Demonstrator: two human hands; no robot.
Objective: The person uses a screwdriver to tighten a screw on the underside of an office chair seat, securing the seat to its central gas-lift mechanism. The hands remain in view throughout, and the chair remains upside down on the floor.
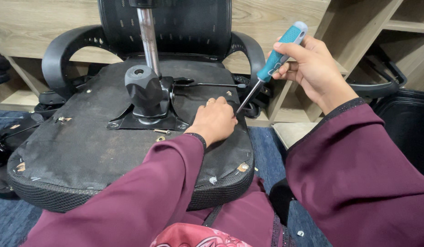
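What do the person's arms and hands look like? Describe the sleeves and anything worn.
Both arms wear loose, long maroon sleeves; the right sleeve has a dark patterned band at the cuff, and the left sleeve a dark inner cuff. The left hand wears a gold ring; the right hand is bare.

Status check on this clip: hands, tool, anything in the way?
Right hand grips teal-handled screwdriver, tip down by left hand. Left hand rests on upturned black chair seat beside black metal mechanism plate. Loose screw lies nearby.

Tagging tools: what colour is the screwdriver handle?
Teal with a pale grey cap, on the screwdriver in the right hand; head view.
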